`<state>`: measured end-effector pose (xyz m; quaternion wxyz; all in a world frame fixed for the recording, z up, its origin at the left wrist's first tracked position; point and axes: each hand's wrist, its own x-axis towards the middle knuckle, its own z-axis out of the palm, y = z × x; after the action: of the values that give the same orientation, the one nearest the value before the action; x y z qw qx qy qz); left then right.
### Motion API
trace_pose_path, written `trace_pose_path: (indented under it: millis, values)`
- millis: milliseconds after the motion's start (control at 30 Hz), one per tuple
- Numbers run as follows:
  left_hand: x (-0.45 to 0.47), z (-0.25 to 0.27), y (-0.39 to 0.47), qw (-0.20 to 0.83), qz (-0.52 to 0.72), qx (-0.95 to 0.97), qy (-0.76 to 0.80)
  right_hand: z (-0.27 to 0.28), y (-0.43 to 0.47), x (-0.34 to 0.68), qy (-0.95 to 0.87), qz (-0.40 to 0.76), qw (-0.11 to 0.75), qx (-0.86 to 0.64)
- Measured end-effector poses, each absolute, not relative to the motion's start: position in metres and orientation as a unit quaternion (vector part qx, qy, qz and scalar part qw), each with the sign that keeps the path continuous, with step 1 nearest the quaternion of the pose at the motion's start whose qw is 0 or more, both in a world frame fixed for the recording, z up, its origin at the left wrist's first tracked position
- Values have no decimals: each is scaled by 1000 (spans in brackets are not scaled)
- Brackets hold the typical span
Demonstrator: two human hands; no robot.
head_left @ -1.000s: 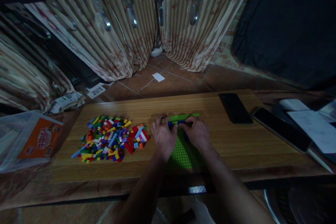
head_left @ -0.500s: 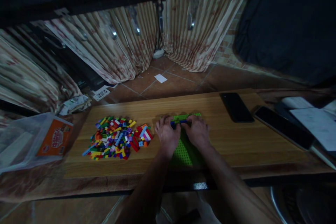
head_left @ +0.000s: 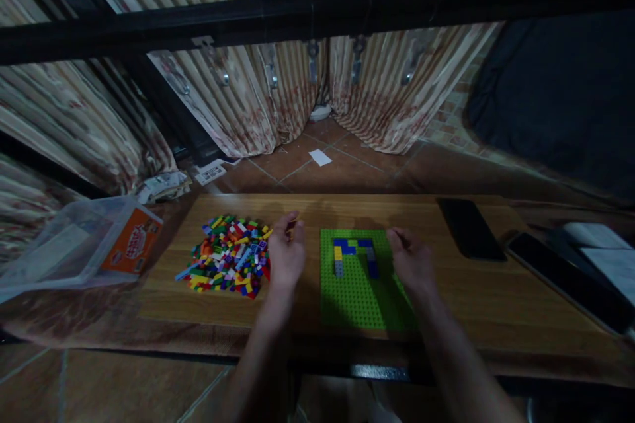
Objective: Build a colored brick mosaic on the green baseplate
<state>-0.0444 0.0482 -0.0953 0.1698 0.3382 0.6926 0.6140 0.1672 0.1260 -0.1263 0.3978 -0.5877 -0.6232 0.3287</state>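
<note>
A green studded baseplate (head_left: 354,307) lies on the wooden board. Blue bricks (head_left: 367,243) form a row near its far side, with short columns running toward me at both ends. The left column includes yellow bricks (head_left: 338,253) and a greyish one at its near end. My left hand (head_left: 288,254) hovers between the plate and a pile of loose coloured bricks (head_left: 228,254), thumb apart from loosely bent fingers, nothing visible in it. At the plate's right edge is my right hand (head_left: 413,261), also loosely bent, thumb and fingers apart, holding nothing I can see.
Two dark phones, one on the board (head_left: 470,228) and one at its right end (head_left: 565,281), lie beyond my right hand. A clear plastic box (head_left: 64,251) with an orange label stands at left. Striped curtains (head_left: 278,99) hang behind a dark bar (head_left: 297,13).
Both hands have let go of the blue bricks and moved apart, left toward the pile, right to the plate's edge. The brick arrangement now shows. The camera view has shifted.
</note>
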Motion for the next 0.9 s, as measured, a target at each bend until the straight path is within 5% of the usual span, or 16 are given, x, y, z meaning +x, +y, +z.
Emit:
trace_pose_path:
  millis: [233,900]
  values:
    - [-108,-71,18,178,786,113,582,-114,91,137,-643,371,413,-527]
    - [-154,-58,-19,169,873,4,457,-128,38,64,-850,301,262,-344]
